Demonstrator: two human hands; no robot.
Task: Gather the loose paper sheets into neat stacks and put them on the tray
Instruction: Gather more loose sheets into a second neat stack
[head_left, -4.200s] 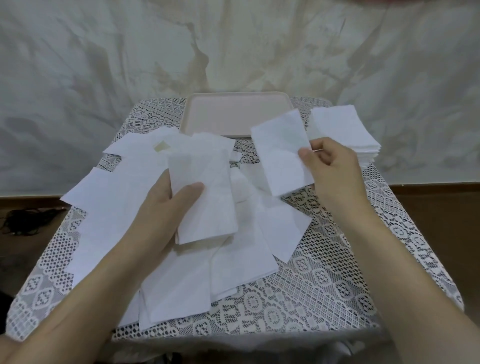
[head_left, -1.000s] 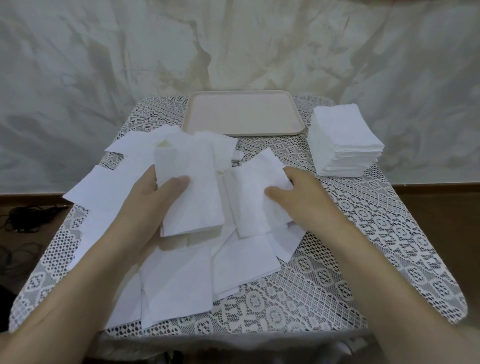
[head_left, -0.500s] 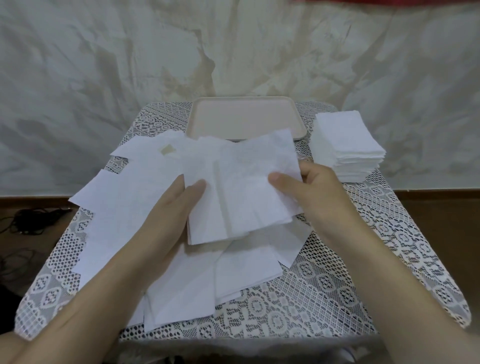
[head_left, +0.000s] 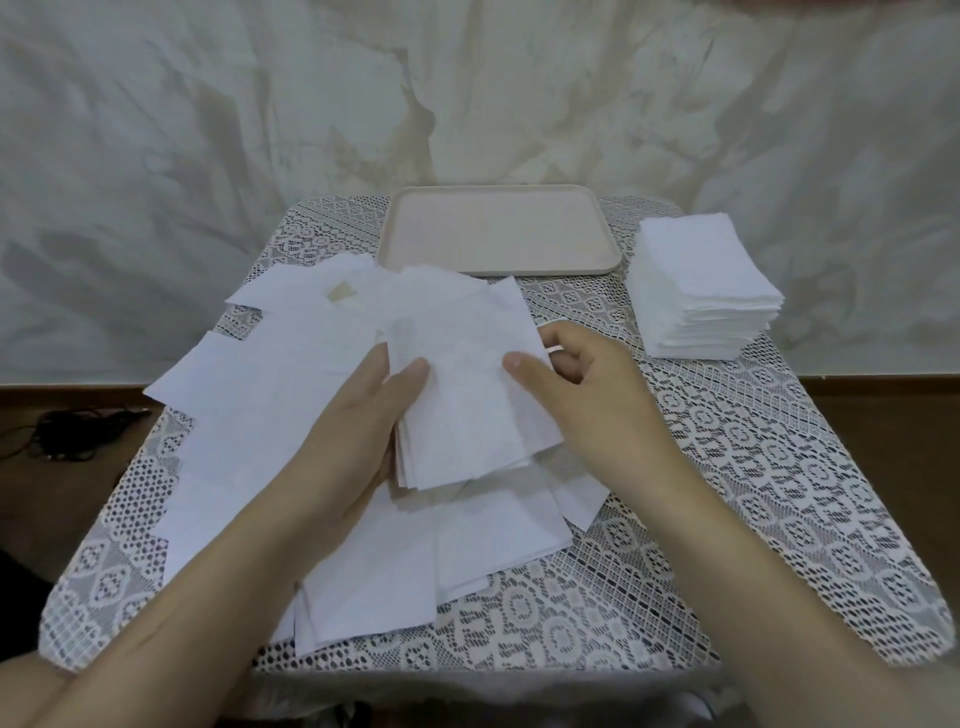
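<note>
Lace cloth (head_left: 727, 493): white openwork, spread beneath left grip (head_left: 343, 441) and right grip (head_left: 587, 405).
Floor (head_left: 883, 415): brown, out to either side of both grips.
Cables (head_left: 67, 431): dark tangle on floor, well left of left grip.
Wall (head_left: 208, 130): pale, mottled, beyond both grips.

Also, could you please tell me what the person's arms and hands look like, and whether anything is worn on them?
The left hand and right hand are ungloved, with no ring, watch or bracelet showing. Both forearms are uncovered as far as the frame's edge; no sleeve is in view.
</note>
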